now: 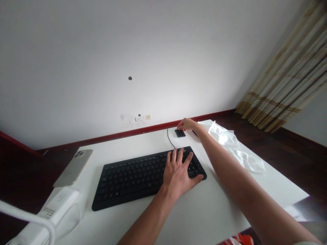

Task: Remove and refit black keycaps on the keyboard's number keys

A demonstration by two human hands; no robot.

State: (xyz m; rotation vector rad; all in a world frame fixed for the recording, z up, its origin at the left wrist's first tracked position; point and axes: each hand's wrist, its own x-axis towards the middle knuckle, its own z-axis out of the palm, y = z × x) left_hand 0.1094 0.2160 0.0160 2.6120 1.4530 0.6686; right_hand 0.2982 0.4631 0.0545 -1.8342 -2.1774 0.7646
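A white table (194, 211) stands against a pale wall, seen from above and behind the person's two bare arms.

A black keyboard (133, 178) lies across the middle of the table, its long side running left to right and tilted slightly up at the right. The left hand (178, 172) rests flat on the keyboard's right end, palm down, fingers spread and open over the keys, gripping nothing.

The right arm stretches forward past the keyboard to the table's far edge. There the right hand (187, 124) sits on top of a small black keypad (180, 133), fingertips touching its far side. The fingers look loosely curled over it, but the hand is small and distant in this view, so it is hard to tell whether they grip the keypad or only rest on it. A thin black cable (169, 137) runs from near the keypad back toward the keyboard.

To the right of the arm, crumpled clear plastic wrap (237, 149) lies on the table. At the left corner, a phone (74, 167) lies face down, its cameras upward, partly overhanging the table edge. In front of it sit a white box (57, 204) and some white plastic.

A striped curtain (288, 81) hangs at the far right.
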